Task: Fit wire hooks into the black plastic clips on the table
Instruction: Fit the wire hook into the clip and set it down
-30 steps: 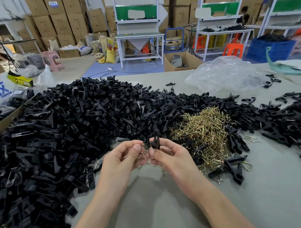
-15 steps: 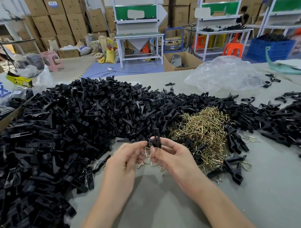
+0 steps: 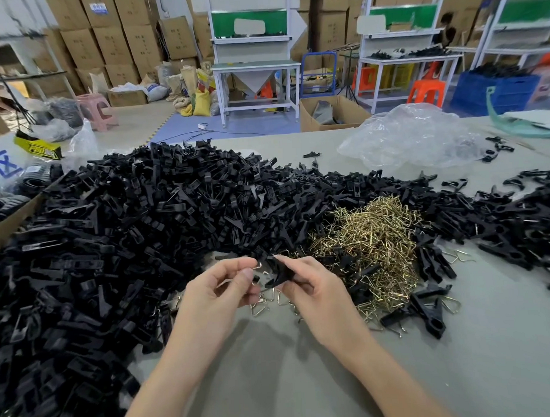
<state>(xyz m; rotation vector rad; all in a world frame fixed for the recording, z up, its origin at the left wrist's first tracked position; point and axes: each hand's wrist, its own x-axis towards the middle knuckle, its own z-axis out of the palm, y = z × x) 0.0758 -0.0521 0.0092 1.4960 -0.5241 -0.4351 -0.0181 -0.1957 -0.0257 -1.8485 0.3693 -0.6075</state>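
Observation:
My right hand (image 3: pixel 314 289) pinches a black plastic clip (image 3: pixel 280 272) that lies tilted between my hands, just above the grey table (image 3: pixel 459 358). My left hand (image 3: pixel 219 291) pinches a brass wire hook (image 3: pixel 259 265) against the clip's left end. A few loose hooks (image 3: pixel 270 299) lie on the table under my fingers. A heap of brass wire hooks (image 3: pixel 374 239) sits just right of my hands. A big pile of black clips (image 3: pixel 113 245) covers the table's left and back.
More black clips (image 3: pixel 523 227) spread across the right side. Assembled clips with hooks (image 3: pixel 427 309) lie right of my right hand. A crumpled clear plastic bag (image 3: pixel 411 138) sits at the back. A cardboard box (image 3: pixel 6 224) stands at the left edge.
The clip stood upright in my right hand before; now it lies tilted, lower end toward the left. Both hands have shifted slightly, and my left fingers hold the hook at the clip.

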